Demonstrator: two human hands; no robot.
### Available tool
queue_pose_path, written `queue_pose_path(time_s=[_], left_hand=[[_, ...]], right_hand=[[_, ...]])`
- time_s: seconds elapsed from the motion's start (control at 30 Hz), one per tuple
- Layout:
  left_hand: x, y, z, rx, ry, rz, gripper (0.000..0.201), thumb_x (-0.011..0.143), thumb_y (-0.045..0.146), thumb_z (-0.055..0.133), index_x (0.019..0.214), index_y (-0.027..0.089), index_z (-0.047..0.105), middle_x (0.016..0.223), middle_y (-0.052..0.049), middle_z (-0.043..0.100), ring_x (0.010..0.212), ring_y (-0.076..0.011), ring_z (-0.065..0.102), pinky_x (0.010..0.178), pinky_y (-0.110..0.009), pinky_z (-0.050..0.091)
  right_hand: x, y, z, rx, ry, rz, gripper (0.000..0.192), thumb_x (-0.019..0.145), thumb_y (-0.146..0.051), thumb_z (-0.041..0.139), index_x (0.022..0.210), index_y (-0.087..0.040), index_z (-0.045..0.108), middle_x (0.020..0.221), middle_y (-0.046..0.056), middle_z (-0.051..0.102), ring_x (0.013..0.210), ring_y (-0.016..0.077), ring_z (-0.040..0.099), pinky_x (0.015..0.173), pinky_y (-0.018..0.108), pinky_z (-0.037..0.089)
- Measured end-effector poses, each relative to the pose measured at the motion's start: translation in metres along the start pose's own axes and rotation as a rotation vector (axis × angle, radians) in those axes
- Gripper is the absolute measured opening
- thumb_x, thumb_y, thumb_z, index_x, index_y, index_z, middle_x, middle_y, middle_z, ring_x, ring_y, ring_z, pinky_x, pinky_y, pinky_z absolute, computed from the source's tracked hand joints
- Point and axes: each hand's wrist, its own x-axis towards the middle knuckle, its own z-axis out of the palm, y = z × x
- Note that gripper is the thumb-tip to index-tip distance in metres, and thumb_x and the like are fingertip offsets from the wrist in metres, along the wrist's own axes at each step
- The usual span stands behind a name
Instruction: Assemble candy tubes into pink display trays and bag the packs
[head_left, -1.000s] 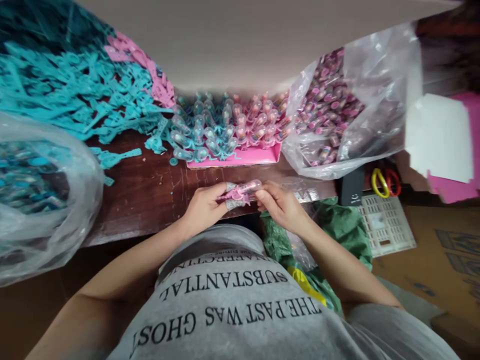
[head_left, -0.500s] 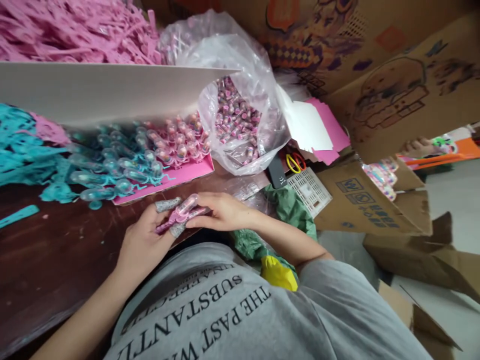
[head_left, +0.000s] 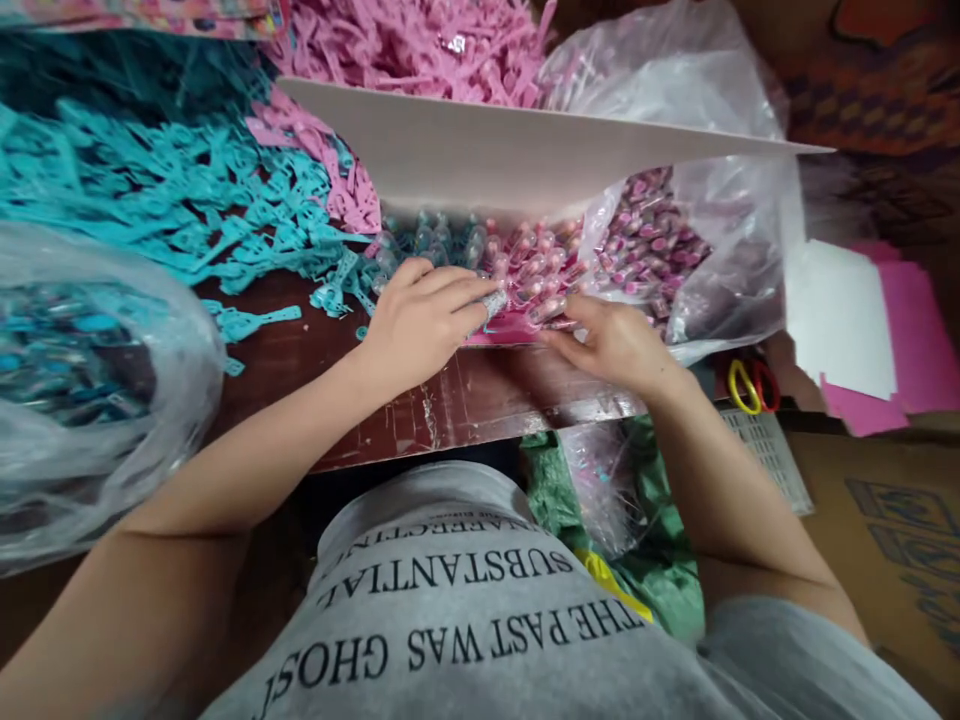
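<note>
My left hand [head_left: 424, 320] lies palm down on the front of a pink tray [head_left: 504, 337] filled with upright clear capsule toys, teal ones [head_left: 435, 240] on the left and pink ones [head_left: 536, 262] on the right. Glittery guards cover its fingertips. My right hand [head_left: 615, 345] comes in from the right, its fingertips pinching a pink capsule toy [head_left: 553, 310] at the tray's front edge. Whether the left hand grips anything is hidden under its fingers.
Teal plastic strips [head_left: 150, 190] and pink strips [head_left: 420, 40] are heaped at the back. A white card flap [head_left: 510, 150] overhangs the tray. Clear bags hold pink capsules [head_left: 652, 235] and teal parts [head_left: 82, 380]. Scissors [head_left: 746, 385], a white basket [head_left: 772, 455] and pink sheets [head_left: 847, 320] lie right.
Both hands moved from the table's near edge, where they held a pink capsule toy together, forward onto the pink tray. The view swung back left.
</note>
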Motion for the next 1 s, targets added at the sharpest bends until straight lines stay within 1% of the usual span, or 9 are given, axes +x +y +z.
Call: queue_pose_path(time_s=[0.13,0.3,0.43,0.53,0.6,0.67,0.73,0.87,1.0], left_hand=[[-0.001,0.001,-0.002,-0.069,0.010,-0.064,0.026,0.106,0.026,0.051,0.100,0.027,0.077,0.133,-0.002,0.078,0.129,-0.0261,0.068,0.111,-0.046,0.043],[0.008,0.015,-0.004,-0.004,0.042,-0.058,0.019,0.102,0.025,0.059,0.110,0.025,0.076,0.137,-0.007,0.076,0.128,-0.0277,0.067,0.111,-0.046,0.043],[0.018,0.020,0.005,-0.055,0.069,-0.055,0.022,0.106,0.027,0.055,0.101,0.026,0.076,0.129,-0.003,0.078,0.125,-0.0255,0.066,0.111,-0.048,0.042],[0.023,0.021,0.010,-0.093,0.082,-0.075,0.025,0.107,0.025,0.056,0.091,0.024,0.075,0.121,-0.002,0.079,0.116,-0.0243,0.068,0.108,-0.049,0.042],[0.026,0.023,0.011,-0.081,0.076,-0.087,0.026,0.107,0.023,0.056,0.090,0.023,0.076,0.116,-0.002,0.080,0.111,-0.0238,0.069,0.104,-0.048,0.043],[0.031,0.026,0.010,-0.038,0.041,-0.074,0.027,0.107,0.021,0.056,0.089,0.023,0.076,0.110,-0.003,0.080,0.107,-0.0230,0.069,0.101,-0.046,0.044],[0.036,0.027,0.008,0.017,-0.005,-0.059,0.029,0.108,0.021,0.055,0.089,0.023,0.076,0.106,-0.003,0.080,0.105,-0.0227,0.070,0.099,-0.045,0.045],[0.036,0.030,0.005,0.085,-0.029,-0.035,0.032,0.110,0.021,0.052,0.089,0.022,0.076,0.106,-0.005,0.081,0.103,-0.0226,0.071,0.093,-0.044,0.046],[0.023,0.034,0.004,0.088,0.005,-0.018,0.037,0.112,0.023,0.046,0.092,0.022,0.077,0.115,-0.005,0.083,0.104,-0.0228,0.073,0.089,-0.045,0.044]], right_hand=[[0.011,-0.008,-0.011,-0.126,-0.057,-0.049,0.030,0.104,-0.048,0.055,0.109,-0.024,0.072,0.097,0.008,0.078,0.080,0.0248,0.070,0.060,0.034,0.040],[0.019,-0.019,-0.011,-0.110,-0.062,-0.030,0.033,0.103,-0.043,0.058,0.126,-0.022,0.069,0.114,0.011,0.079,0.091,0.0293,0.073,0.066,0.037,0.048],[0.010,-0.018,-0.010,0.043,0.063,0.000,0.038,0.104,-0.045,0.062,0.134,-0.022,0.066,0.123,0.011,0.076,0.099,0.0293,0.074,0.076,0.041,0.057],[0.002,-0.014,-0.001,0.138,0.158,-0.003,0.022,0.108,-0.038,0.058,0.118,-0.024,0.072,0.113,0.007,0.077,0.100,0.0262,0.075,0.084,0.040,0.060],[-0.002,-0.012,0.010,0.163,0.212,-0.045,0.018,0.108,-0.033,0.057,0.107,-0.025,0.074,0.101,0.006,0.078,0.093,0.0245,0.076,0.079,0.039,0.061],[-0.006,-0.010,0.019,0.184,0.269,-0.077,0.014,0.106,-0.031,0.060,0.105,-0.026,0.074,0.096,0.005,0.077,0.086,0.0244,0.076,0.070,0.038,0.061],[-0.008,-0.008,0.024,0.217,0.321,-0.076,0.014,0.104,-0.034,0.066,0.115,-0.028,0.074,0.100,0.006,0.078,0.081,0.0242,0.076,0.065,0.038,0.061],[-0.008,-0.010,0.028,0.198,0.430,-0.082,0.037,0.100,-0.030,0.074,0.136,-0.031,0.069,0.109,0.007,0.080,0.080,0.0241,0.077,0.066,0.038,0.062],[-0.001,-0.027,0.036,0.243,0.487,-0.071,0.019,0.101,-0.025,0.072,0.119,-0.030,0.076,0.098,0.003,0.082,0.082,0.0221,0.079,0.071,0.035,0.063]])
